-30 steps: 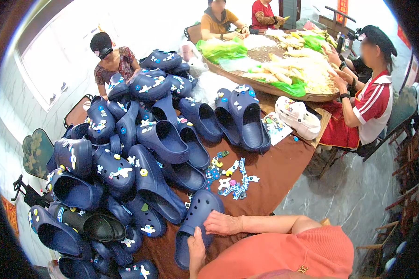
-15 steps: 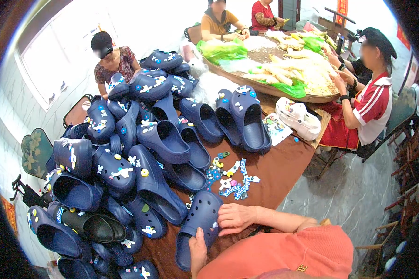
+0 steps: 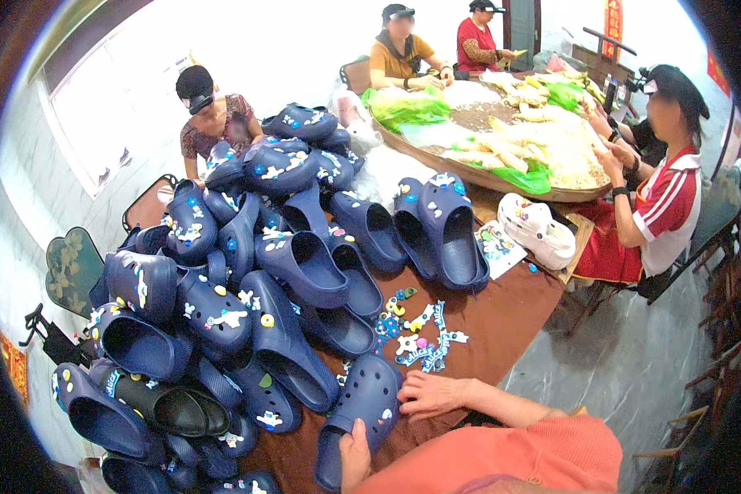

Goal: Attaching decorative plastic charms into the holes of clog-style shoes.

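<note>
On my feed: a heap of navy clogs (image 3: 247,280) with charms, filling the left of the brown table (image 3: 510,317). A navy pair (image 3: 440,230) stands apart behind it; a white clog (image 3: 538,230) near the far edge. Loose charms (image 3: 424,333) lie mid-table. Beyond, a round tray of pale vegetables (image 3: 519,148), green bags (image 3: 407,105), four seated people.

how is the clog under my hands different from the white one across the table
The clog under your hands is navy; the white clog is off-white. Yours lies at the near table edge, with the left hand at its heel and the right hand beside its toe; the white one sits untouched near the woven tray. Both have holed uppers.
</note>
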